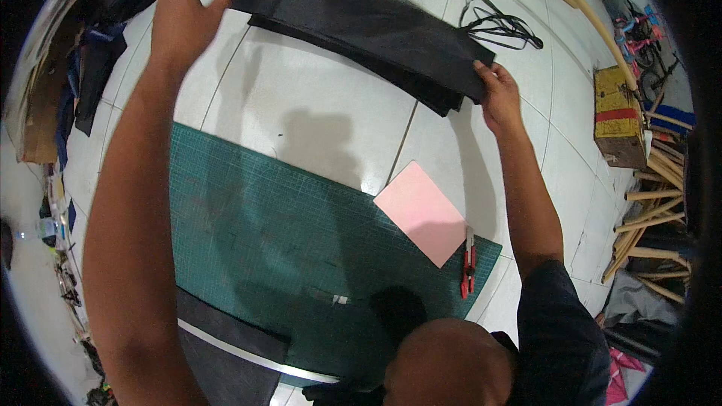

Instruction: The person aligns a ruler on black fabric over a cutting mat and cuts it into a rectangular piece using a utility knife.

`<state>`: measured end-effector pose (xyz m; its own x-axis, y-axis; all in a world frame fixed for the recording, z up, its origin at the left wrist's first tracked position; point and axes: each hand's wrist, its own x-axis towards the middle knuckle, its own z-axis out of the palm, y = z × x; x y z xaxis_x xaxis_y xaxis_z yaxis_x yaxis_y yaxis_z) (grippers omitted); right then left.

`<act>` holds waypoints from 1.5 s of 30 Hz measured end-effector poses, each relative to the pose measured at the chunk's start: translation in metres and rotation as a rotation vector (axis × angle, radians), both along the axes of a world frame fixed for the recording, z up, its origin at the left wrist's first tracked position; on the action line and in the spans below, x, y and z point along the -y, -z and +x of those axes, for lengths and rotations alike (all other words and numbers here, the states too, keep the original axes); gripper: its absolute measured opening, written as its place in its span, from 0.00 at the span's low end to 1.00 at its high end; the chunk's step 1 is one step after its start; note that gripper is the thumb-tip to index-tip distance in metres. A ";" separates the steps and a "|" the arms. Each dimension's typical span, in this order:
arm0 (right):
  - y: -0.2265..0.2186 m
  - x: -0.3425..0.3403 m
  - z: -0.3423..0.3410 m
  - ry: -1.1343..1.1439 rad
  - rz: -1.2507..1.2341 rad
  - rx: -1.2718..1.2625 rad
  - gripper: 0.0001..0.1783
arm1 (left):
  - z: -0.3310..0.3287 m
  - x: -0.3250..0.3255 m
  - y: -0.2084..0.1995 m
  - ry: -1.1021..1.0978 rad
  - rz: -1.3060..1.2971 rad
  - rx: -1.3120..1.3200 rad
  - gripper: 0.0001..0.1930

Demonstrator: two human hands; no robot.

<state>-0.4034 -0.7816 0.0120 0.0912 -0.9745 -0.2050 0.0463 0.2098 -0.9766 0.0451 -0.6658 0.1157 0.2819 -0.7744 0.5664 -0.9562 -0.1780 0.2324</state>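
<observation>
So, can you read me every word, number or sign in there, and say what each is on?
Nothing can be read clearly.
Green gridded mat: any markings are too small.
Red-banded yellow box: no legible words, too blurred.
Pink sheet: no writing visible.
Black material: no writing visible.

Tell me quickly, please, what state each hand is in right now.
Left hand: open, thumb spread out at the left end of the black material; contact cannot be told.
Right hand: closed, holding the black material's right end.
</observation>
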 end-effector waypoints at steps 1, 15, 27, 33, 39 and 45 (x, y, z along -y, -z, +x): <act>0.018 0.010 -0.012 0.003 0.020 0.005 0.13 | -0.014 -0.005 0.010 0.104 -0.090 0.198 0.32; 0.018 -0.100 0.009 -0.111 -0.563 -0.551 0.19 | -0.109 -0.484 0.077 0.160 1.020 -0.264 0.30; 0.046 -0.393 0.074 -1.518 -0.309 -0.132 0.14 | -0.105 -0.532 0.116 0.329 1.080 -0.101 0.31; 0.060 -0.446 0.088 -1.679 -0.307 -0.236 0.17 | -0.110 -0.541 0.122 0.351 1.010 0.027 0.23; 0.065 -0.463 0.114 -1.622 -0.188 -0.240 0.18 | -0.116 -0.540 0.120 0.305 0.997 0.020 0.16; 0.057 -0.467 0.129 -1.593 -0.152 -0.268 0.21 | -0.119 -0.546 0.118 0.326 0.950 0.104 0.14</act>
<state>-0.2743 -0.3144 -0.0446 0.9533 0.0567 -0.2965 -0.2780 -0.2180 -0.9355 -0.0738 -0.1197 -0.0027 -0.0397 -0.9481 -0.3154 -0.9987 0.0276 0.0426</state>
